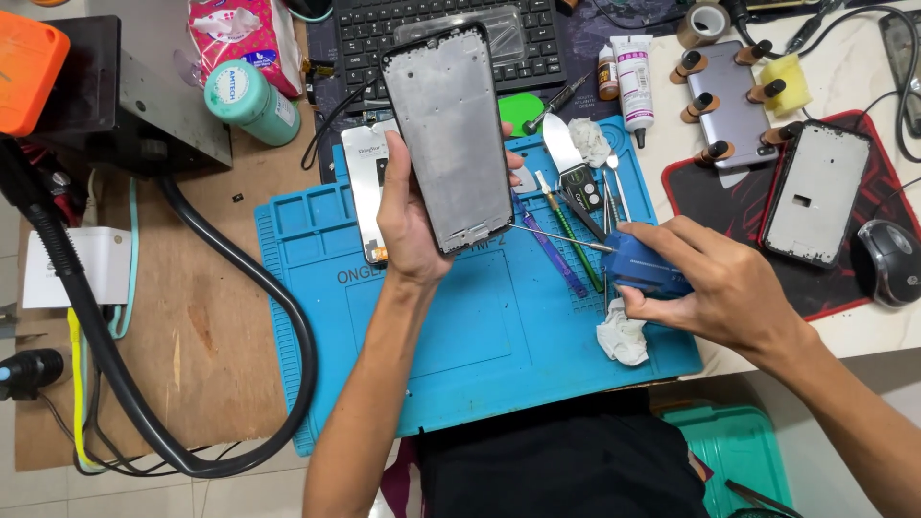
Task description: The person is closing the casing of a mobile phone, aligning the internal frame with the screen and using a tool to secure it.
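My left hand (408, 216) holds a phone middle frame (449, 134) upright over the blue work mat (480, 336), its grey metal inner side facing me. My right hand (715, 278) grips a blue bottle with a long thin metal needle tip (645, 264); the needle points left toward the lower edge of the frame. A crumpled white tissue (622, 334) lies just below the bottle. A white phone screen part (369, 187) rests on the mat behind my left hand.
Tweezers, a spudger and other tools (576, 206) lie on the mat's right side. A glue tube (633, 82), keyboard (384, 34), clamped phone (734, 96), second frame (815, 192), mouse (887, 261) and thick black hose (240, 278) surround it.
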